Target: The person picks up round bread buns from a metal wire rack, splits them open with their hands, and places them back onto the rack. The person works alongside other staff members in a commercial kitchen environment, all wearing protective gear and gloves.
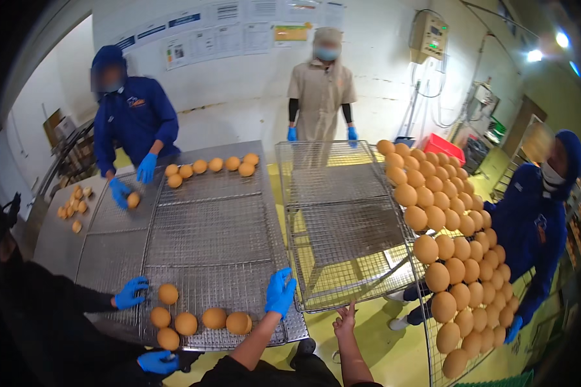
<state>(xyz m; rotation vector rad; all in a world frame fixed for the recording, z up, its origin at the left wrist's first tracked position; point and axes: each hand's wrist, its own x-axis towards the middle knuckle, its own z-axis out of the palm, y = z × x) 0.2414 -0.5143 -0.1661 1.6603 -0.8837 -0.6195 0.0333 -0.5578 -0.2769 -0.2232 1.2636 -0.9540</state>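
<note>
Right hand [345,319] is placed at the 6 o'clock rim of the wire rack [342,205], left hand [281,293] near its 7 o'clock corner; neither grip can be told. At 3 o'clock from the bench [55,244], the rack is best kept level.

Nothing can be read — the posted sheets [226,41] and jacket emblem [135,102] are too small.

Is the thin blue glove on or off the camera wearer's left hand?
On: the thin blue glove covers the left hand, bare forearm showing beyond the wrist.
</note>
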